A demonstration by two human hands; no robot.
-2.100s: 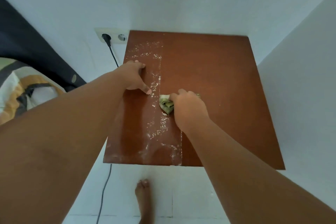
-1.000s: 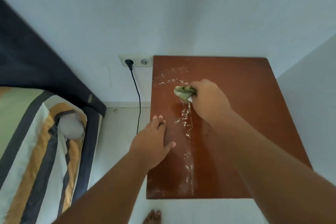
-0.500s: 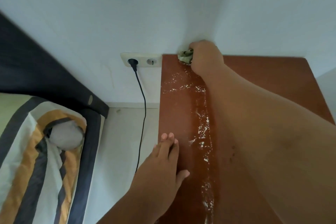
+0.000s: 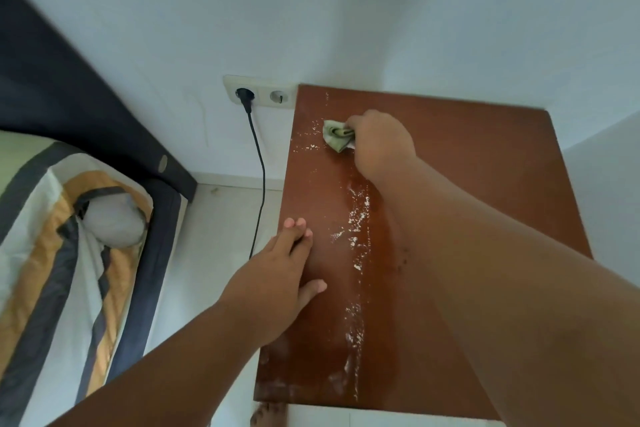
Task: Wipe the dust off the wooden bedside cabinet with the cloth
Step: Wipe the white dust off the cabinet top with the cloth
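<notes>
The reddish-brown wooden bedside cabinet [image 4: 485, 166] fills the middle and right of the head view, seen from above. White dust [image 4: 358, 215] runs in a streak down its left part, with specks near the back left corner. My right hand [image 4: 381, 142] is closed around a bunched green cloth [image 4: 336, 137] and presses it on the top near the back left. My left hand [image 4: 277, 291] lies flat on the cabinet's left edge, fingers together, holding nothing.
A white double wall socket [image 4: 259, 94] with a black plug and cable [image 4: 259, 177] sits just left of the cabinet. A bed with a striped cover [image 4: 62, 246] and dark headboard [image 4: 69, 97] stands at the left. White walls close in behind and to the right.
My right hand has pulled the cloth from the back edge at the wall towards me and slightly left. The left hand has stayed on the left edge. The camera view has shifted.
</notes>
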